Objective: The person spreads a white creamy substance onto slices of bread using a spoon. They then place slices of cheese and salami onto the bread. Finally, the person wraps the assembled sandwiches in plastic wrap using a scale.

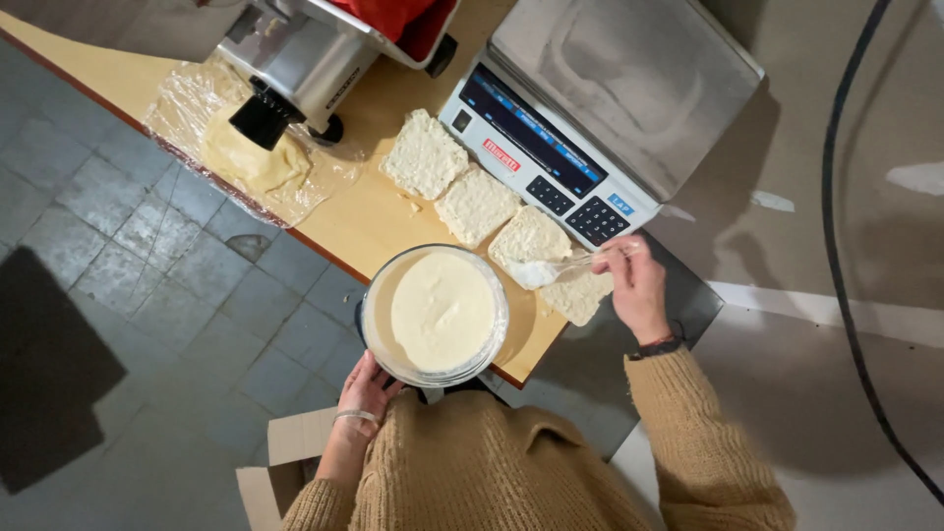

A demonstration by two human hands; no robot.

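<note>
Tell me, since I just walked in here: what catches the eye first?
The big bowl of pale cream at the table's near edge, steadied underneath by the left hand. Right of it, the right hand holds a spoon loaded with cream over a row of four bread slices. Behind them sits a steel scale, and to the left a lump of dough on plastic wrap.

We lose the machine [324,44] past the top edge, and our left hand's [366,388] fingertips under the bowl [435,315].
</note>
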